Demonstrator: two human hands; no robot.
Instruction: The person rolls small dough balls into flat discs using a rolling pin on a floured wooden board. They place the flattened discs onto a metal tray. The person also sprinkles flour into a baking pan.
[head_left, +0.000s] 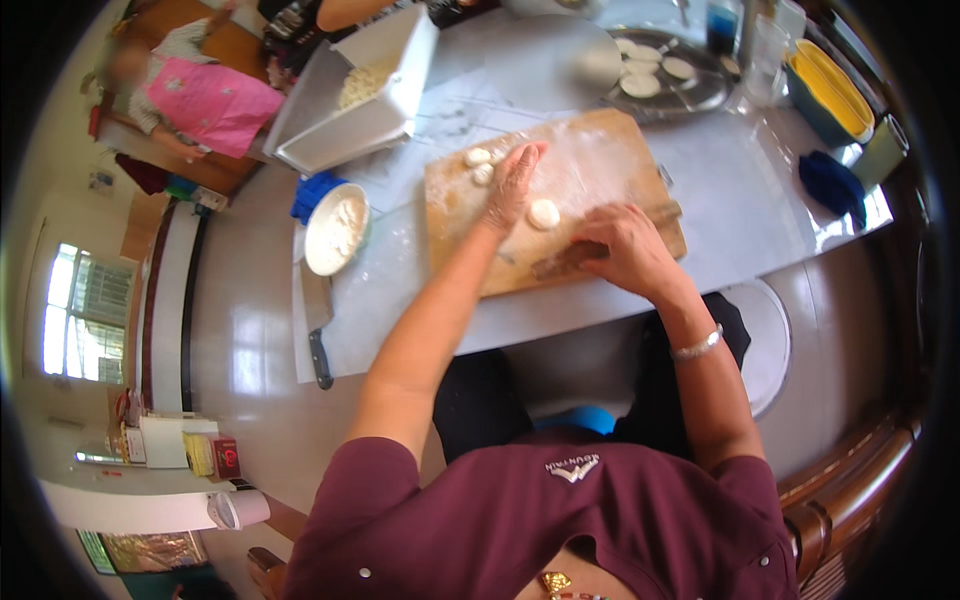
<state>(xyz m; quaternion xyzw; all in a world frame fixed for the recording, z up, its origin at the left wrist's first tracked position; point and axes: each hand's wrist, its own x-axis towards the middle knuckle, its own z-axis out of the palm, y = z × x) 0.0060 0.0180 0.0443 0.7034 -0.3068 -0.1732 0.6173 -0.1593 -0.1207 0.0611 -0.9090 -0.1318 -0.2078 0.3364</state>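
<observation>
My left hand (514, 187) is held edge-on over a floured wooden board (600, 142), fingers extended, with nothing seen in it. Just right of its wrist lies a flattened round piece of dough (544, 214). Beyond the hand's left side are smaller dough pieces (477, 157), partly beside its fingers. My right hand (626, 244) arches low over the board's near right part, fingers bent downward. Under it runs what looks like a wooden rolling pin (666, 213), mostly covered; whether the fingers grip it is unclear.
Left of the board stand a bowl of flour (337, 229) and a black-handled knife (320, 352) at the table's edge. A white bin (375, 112) with pale contents and a metal tray (701, 94) of dough rounds lie farther back. A person in a pink apron (214, 105) stands beyond.
</observation>
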